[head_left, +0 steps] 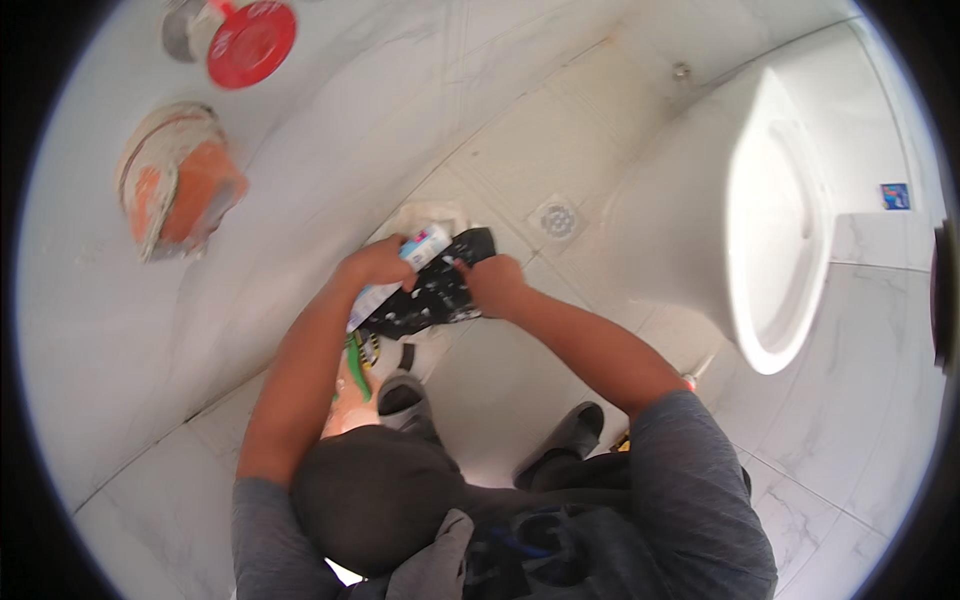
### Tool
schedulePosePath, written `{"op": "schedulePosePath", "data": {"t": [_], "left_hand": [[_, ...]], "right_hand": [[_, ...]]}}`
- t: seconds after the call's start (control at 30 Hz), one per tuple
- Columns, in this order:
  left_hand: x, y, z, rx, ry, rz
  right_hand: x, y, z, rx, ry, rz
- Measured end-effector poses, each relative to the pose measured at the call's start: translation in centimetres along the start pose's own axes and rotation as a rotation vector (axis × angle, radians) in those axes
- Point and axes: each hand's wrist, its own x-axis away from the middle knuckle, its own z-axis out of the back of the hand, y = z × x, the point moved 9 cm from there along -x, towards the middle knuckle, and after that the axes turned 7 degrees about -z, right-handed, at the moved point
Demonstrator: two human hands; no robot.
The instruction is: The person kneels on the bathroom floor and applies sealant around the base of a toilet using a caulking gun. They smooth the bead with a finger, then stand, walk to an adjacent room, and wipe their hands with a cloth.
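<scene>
My left hand (376, 264) is closed round a long white tube-like pack (424, 247) with blue and pink print, which lies slanted across a black bag or cloth (420, 308) speckled with white. My right hand (492, 284) pinches the right side of this black piece, its fingers closed on the material. Whether it is plastic or fabric cannot be told. Just below lies a tool with a green handle (357, 367), beside a yellow-and-black item (371, 348), both partly hidden.
A white toilet bowl (712, 225) stands on the right. Ahead, a round drain (556, 220) sits in the tiled floor. On the left wall are a broken orange pipe end (196, 193) and a red disc-shaped handle (252, 44). My shoes (565, 436) rest on the floor.
</scene>
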Motion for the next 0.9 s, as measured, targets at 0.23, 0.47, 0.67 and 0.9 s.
{"op": "schedulePosePath", "data": {"t": [0.23, 0.47, 0.67, 0.9], "left_hand": [[0.8, 1.1, 0.4, 0.027, -0.018, -0.009], [1.0, 1.3, 0.8, 0.017, -0.053, 0.028], [0.7, 1.1, 0.8, 0.026, -0.011, -0.014], [0.6, 0.4, 0.5, 0.065, 0.021, 0.006]], "right_hand": [[4.2, 10.6, 4.1, -0.483, 0.312, -0.295], [1.0, 28.0, 5.1, 0.453, 0.085, -0.818], [-1.0, 33.9, 3.9, 0.399, -0.267, -0.951], [-0.8, 33.1, 4.4, 0.424, -0.437, -0.929]]}}
